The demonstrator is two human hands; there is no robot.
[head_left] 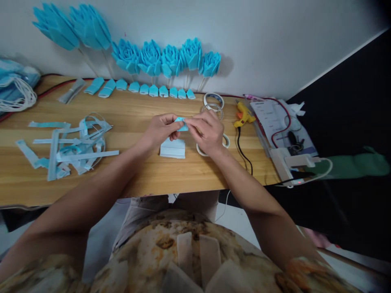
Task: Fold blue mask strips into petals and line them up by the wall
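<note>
My left hand (160,131) and my right hand (206,131) meet over the middle of the wooden table (137,171). Both pinch a small folded blue piece (182,123) of mask fabric between their fingertips, held just above the tabletop. Directly below it lies a light blue rectangular piece (172,148) flat on the wood. A roll of tape (225,141) sits partly under my right hand.
A row of folded blue petals (152,90) lines the back edge below blue fabric flowers (166,57) against the wall. Cut strips and scraps (69,145) lie at left, masks (15,87) far left. Tape rolls (214,102), a yellow glue gun (244,114), papers and a power strip (288,165) stand at right.
</note>
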